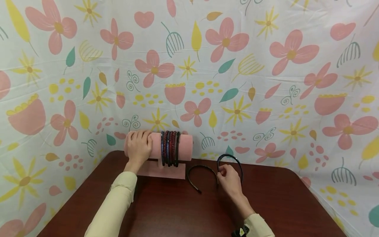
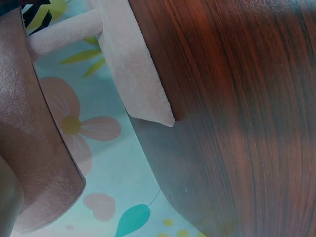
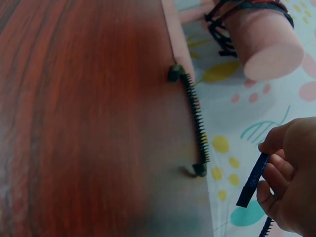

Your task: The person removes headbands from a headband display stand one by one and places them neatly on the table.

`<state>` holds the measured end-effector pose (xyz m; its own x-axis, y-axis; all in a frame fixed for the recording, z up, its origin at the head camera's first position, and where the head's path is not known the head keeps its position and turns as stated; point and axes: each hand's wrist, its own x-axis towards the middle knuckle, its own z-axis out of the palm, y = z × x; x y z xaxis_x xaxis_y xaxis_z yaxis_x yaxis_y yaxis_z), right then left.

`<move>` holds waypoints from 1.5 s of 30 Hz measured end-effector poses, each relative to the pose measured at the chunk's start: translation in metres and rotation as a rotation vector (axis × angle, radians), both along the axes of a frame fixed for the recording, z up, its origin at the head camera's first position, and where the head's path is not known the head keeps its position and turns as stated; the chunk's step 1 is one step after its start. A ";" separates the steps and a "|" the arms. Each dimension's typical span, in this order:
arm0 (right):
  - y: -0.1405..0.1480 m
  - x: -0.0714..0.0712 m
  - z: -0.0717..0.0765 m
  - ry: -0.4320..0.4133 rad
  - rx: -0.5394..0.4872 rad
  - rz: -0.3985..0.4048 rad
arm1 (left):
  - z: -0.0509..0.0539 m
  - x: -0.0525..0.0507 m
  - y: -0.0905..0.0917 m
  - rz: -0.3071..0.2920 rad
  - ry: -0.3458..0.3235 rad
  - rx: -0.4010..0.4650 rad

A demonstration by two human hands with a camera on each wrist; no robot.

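My left hand [image 1: 139,146] rests over the left end of a pink padded roll [image 1: 186,148] on a stand, fingers curved over its top. Several dark, red and blue headbands [image 1: 170,148] hang round the roll's right half. My right hand [image 1: 229,181] pinches a dark blue headband [image 1: 240,164] near one end; in the right wrist view that hand [image 3: 291,173] has the band's end [image 3: 252,182] between thumb and fingers. A dark toothed headband [image 1: 193,171] lies on the table just left of it, also seen in the right wrist view as a black band [image 3: 196,118].
The stand's flat pink base [image 1: 174,171] sits on the brown table [image 1: 177,207] near its back edge. A flowered cloth [image 1: 189,65] hangs behind and at both sides. The stand's base [image 2: 138,79] also shows in the left wrist view.
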<state>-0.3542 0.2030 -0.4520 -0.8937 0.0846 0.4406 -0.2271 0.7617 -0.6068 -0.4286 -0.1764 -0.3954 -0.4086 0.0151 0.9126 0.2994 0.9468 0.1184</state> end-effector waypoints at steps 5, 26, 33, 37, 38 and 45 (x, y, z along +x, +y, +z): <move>0.005 0.000 -0.007 -0.046 0.009 -0.002 | 0.000 0.001 0.000 0.002 -0.007 -0.001; 0.011 -0.022 -0.020 -0.190 0.052 -0.015 | 0.002 -0.001 -0.002 0.010 -0.007 -0.003; 0.014 -0.026 -0.026 -0.226 0.053 0.001 | 0.000 0.000 -0.002 0.005 -0.001 -0.004; 0.016 -0.029 -0.030 -0.237 0.065 0.006 | -0.001 0.000 -0.001 0.005 0.010 -0.007; 0.017 -0.030 -0.030 -0.241 0.066 0.007 | -0.001 -0.001 -0.001 0.005 0.012 -0.009; 0.019 -0.034 -0.031 -0.262 0.068 0.002 | 0.000 -0.001 0.000 0.001 0.020 -0.009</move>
